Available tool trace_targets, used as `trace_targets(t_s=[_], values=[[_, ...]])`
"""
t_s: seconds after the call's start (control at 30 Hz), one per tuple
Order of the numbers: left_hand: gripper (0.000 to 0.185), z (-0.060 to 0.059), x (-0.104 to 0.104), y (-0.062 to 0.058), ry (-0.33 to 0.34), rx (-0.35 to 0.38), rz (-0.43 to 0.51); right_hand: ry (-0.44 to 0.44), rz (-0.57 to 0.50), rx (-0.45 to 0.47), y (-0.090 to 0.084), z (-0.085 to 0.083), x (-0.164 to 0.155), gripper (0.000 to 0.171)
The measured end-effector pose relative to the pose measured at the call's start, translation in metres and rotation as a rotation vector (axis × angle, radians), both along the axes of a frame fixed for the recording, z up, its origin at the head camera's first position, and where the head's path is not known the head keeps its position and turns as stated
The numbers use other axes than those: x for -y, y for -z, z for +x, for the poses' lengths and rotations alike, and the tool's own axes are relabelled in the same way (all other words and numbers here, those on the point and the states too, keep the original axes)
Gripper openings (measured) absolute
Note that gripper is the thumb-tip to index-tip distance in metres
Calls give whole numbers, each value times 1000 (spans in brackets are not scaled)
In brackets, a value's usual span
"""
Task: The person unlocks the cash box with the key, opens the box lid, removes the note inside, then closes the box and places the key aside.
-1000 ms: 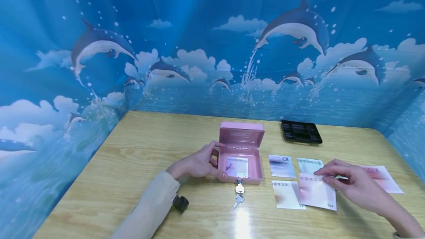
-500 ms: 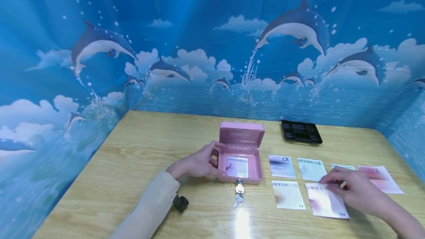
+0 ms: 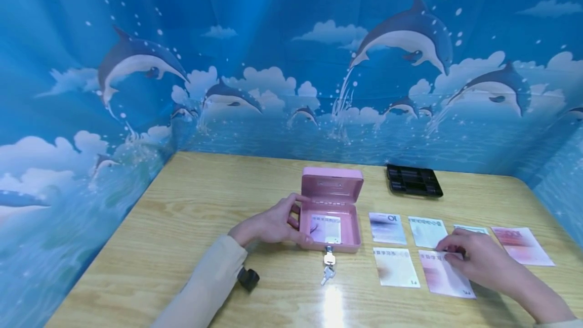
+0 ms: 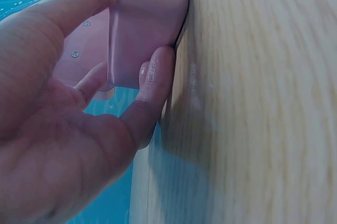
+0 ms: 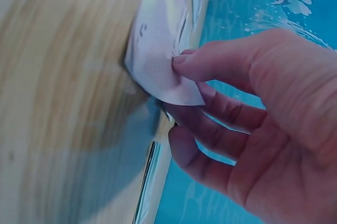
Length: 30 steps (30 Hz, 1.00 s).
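My left hand [image 3: 278, 224] grips the left side of an open pink cash box [image 3: 332, 172]. In the left wrist view, its thumb and fingers spread across the side wall of the box [image 4: 145, 34]. Inside lies a pale purple banknote [image 3: 325, 229]. A key [image 3: 329, 258] sits at the front lock, with another key [image 3: 327, 275] hanging from it onto the table. To the right, my right hand [image 3: 487, 257] pinches the top edge of a pinkish banknote [image 3: 444, 277]. The right wrist view shows the thumb on top of that note [image 5: 163, 50], fingers underneath, its corner lifted off the table.
Around the right hand lie a "10" note [image 3: 387, 228], a greenish note [image 3: 428, 233], a yellowish note [image 3: 396, 268], a partly covered teal note [image 3: 471, 229] and a red note [image 3: 524, 246]. A black compartment tray [image 3: 413, 176] stands behind. A dolphin-print curtain [image 3: 273, 130] borders the table.
The right hand has shifted the pinkish note rightward and toward me, off the yellowish and greenish notes, then barely moved over the last half second. The left hand and cash box stay put.
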<state>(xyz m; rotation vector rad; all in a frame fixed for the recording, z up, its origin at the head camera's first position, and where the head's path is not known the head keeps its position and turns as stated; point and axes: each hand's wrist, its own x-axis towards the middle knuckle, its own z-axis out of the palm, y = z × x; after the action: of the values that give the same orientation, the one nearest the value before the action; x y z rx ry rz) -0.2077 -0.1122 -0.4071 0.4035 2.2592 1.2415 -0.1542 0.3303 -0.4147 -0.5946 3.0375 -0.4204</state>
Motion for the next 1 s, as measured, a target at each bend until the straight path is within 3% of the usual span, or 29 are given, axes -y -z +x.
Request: trace_targets(t_s=[0.47,0.57,0.77,1.0], values=[[90,0,0,0,1,2,7,13,81,-88,-1,0,2,21],[90,1,0,0,0,7,10,8,41,-121,-2,1,3,21],[90,1,0,-1,2,10,13,-84,-130,-299,-3,1,12,30],[91,0,0,-1,3,11,21,-108,-273,-260,-11,1,32,30]])
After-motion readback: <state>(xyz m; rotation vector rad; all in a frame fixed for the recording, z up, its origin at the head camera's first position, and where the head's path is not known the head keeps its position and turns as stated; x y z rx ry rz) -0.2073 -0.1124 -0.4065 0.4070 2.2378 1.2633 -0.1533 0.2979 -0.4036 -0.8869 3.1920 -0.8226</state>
